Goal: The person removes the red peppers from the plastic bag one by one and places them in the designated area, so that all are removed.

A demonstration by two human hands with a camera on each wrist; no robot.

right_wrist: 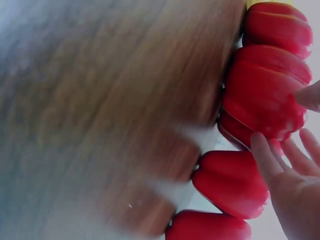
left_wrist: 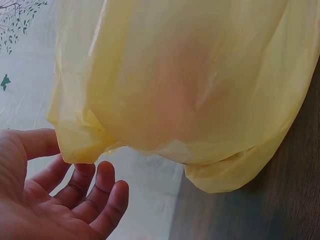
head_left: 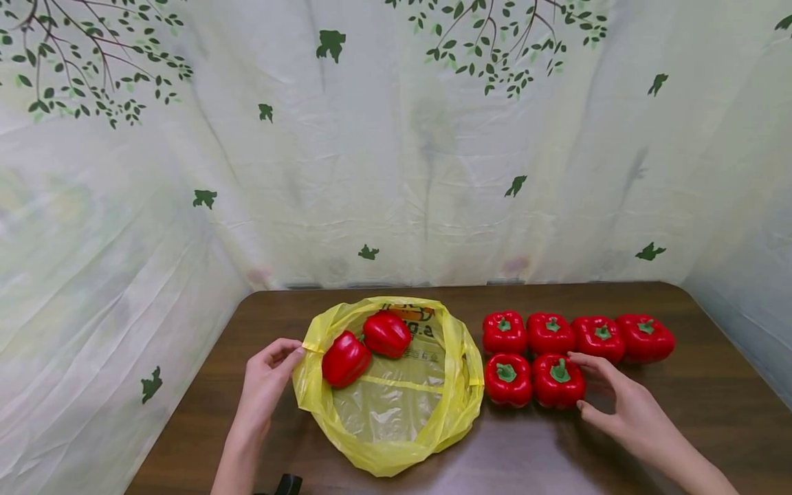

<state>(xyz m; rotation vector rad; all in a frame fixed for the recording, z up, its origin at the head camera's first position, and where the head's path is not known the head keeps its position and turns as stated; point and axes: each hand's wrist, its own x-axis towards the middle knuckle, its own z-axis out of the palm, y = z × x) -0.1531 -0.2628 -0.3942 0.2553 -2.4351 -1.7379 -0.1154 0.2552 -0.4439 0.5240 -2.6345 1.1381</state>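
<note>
Left hand [head_left: 267, 378] on a yellow bag [head_left: 467, 405], right hand [head_left: 634, 409] at a red pepper [head_left: 551, 390].
The left hand pinches the left side of the bag's rim between thumb and forefinger, while the right hand is parted wide, thumb and fingertips at the right side of the nearer row's right-hand pepper; whether it grips is hard to tell. That row counts 2 peppers, its other pepper [head_left: 509, 395] just beside the bag, and behind it stands a row of 4 peppers [head_left: 549, 338], all to the right of the bag on the brown worktop [head_left: 711, 392]; 2 more peppers [head_left: 346, 361] lie inside the bag, toward its left and far side, and a leaf-printed cloth [head_left: 371, 158] hangs behind.
</note>
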